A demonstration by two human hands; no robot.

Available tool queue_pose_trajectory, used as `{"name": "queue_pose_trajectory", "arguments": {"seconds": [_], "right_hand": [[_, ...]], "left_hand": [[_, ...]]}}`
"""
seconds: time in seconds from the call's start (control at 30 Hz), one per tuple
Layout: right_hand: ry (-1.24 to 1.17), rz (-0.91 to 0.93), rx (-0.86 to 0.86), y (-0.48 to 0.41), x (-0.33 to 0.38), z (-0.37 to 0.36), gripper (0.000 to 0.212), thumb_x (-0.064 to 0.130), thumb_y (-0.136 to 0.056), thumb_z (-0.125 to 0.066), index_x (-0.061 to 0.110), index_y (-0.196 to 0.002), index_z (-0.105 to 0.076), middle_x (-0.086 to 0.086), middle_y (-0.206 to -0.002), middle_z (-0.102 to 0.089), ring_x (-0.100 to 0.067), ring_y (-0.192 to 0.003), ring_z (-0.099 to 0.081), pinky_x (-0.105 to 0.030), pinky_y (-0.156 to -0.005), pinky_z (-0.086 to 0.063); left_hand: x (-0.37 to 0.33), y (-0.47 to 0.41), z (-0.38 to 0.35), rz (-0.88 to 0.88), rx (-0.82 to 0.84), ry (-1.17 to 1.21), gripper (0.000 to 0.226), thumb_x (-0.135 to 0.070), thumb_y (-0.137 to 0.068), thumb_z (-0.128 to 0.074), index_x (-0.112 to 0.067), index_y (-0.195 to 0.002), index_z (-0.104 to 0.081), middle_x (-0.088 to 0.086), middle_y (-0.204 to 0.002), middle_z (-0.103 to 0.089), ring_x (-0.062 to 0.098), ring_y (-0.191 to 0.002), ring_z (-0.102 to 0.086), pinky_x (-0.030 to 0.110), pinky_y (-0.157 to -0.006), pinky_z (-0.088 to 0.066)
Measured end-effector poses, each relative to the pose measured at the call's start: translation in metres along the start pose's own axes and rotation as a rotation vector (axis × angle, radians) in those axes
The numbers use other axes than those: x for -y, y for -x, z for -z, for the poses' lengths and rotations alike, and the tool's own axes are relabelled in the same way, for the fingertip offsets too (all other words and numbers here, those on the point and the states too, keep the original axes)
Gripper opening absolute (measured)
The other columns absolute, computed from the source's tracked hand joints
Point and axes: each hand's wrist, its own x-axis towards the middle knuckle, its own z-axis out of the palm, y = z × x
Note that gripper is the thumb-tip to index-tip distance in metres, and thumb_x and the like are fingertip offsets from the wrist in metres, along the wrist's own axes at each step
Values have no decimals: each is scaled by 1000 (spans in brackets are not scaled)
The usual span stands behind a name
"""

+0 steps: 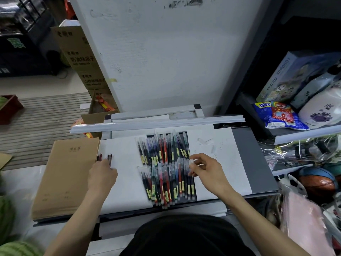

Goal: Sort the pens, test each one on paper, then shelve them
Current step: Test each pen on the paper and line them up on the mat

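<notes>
Several pens with clear caps and yellow labels lie in two rows [166, 167] on a grey shelf board [256, 163], between white paper sheets [125, 182]. My left hand [102, 175] holds a few dark pens [105, 157] over the left sheet, their tips pointing away from me. My right hand [204, 169] hovers at the right edge of the pen rows and pinches a small clear cap [191, 161] between thumb and fingers. A second white sheet [219, 154] with faint marks and loose clear caps lies to the right.
A brown notebook stack [68, 178] sits left of the paper. A white rail [156, 123] crosses behind the pens, below a white wall panel [166, 52]. Shelves on the right hold snack bags [278, 115], a puzzle box [299, 74] and a basketball [317, 180]. Cardboard boxes [83, 58] stand at the left.
</notes>
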Motion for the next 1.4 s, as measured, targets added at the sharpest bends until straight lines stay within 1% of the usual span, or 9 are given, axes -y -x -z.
{"name": "queue_pose_trajectory", "arguments": {"seconds": [0.3, 0.43, 0.57, 0.67, 0.8, 0.87, 0.93, 1.2, 1.4], "right_hand": [[-214, -7, 66, 16, 13, -2, 22, 9, -102, -64, 21, -120, -68, -9, -85, -76, -26, -79, -77, -38, -80, -63], [-420, -57, 51, 18, 17, 2, 18, 5, -100, -66, 12, -115, -74, -20, -86, -76, -32, -79, -74, -37, -75, -59], [-622, -152, 7, 19, 21, 6, 14, 6, -99, -66, 3, -111, -72, -25, -85, -71, -32, -78, -72, -33, -73, -58], [-750, -201, -22, 18, 22, 8, 12, 5, -100, -64, 0, -111, -67, -22, -89, -70, -32, -85, -74, -32, -81, -62], [-718, -199, -60, 20, 23, 3, 8, 6, -102, -63, 1, -108, -64, -26, -98, -73, -34, -90, -75, -36, -85, -60], [-722, -201, -60, 22, 24, -2, 9, 6, -102, -62, 1, -109, -62, -28, -102, -74, -38, -95, -75, -37, -85, -60], [-760, -201, -56, 25, 25, -6, 11, 6, -103, -60, -1, -112, -60, -27, -103, -73, -40, -99, -75, -37, -85, -60], [-768, -138, -2, 33, 34, -12, 10, 8, -104, -60, 3, -112, -62, -23, -105, -76, -31, -97, -74, -36, -86, -59], [-662, -93, -1, 38, 30, -22, 14, 6, -101, -64, -1, -113, -62, -22, -100, -77, -28, -87, -72, -39, -85, -60]], "left_hand": [[-3, 9, -1, 27, 66, -9, 7, -5, -88, -56, -5, -90, -63, 13, -81, -62, 31, -70, -57, 40, -62, -54], [-30, 32, 18, 23, 96, 24, 12, -23, -93, -56, -19, -103, -61, 3, -90, -63, 29, -81, -60, 35, -68, -47], [-66, 57, 33, -42, 171, 273, 13, -26, -100, -55, -19, -109, -61, -2, -88, -65, 17, -72, -60, 31, -60, -44], [-91, 78, 40, -113, 258, 453, 14, -24, -106, -49, -19, -105, -62, 3, -80, -67, 20, -59, -55, 32, -55, -39], [-116, 113, 46, -227, 421, 568, 23, -25, -108, -47, -21, -95, -66, 10, -74, -63, 23, -60, -51, 34, -62, -42], [-124, 125, 45, -274, 486, 601, 27, -30, -109, -48, -24, -94, -70, 15, -85, -70, 36, -77, -65, 43, -79, -54], [-128, 133, 41, -312, 502, 606, 31, -35, -109, -48, -28, -94, -74, 13, -94, -74, 34, -93, -69, 47, -92, -55], [-136, 148, 39, -352, 489, 660, 32, -33, -108, -50, -31, -87, -74, -18, -78, -67, 6, -79, -62, 39, -81, -51], [-135, 147, 34, -378, 492, 669, 33, -30, -109, -51, -26, -85, -74, 4, -79, -67, 17, -73, -61, 40, -74, -49]]}}
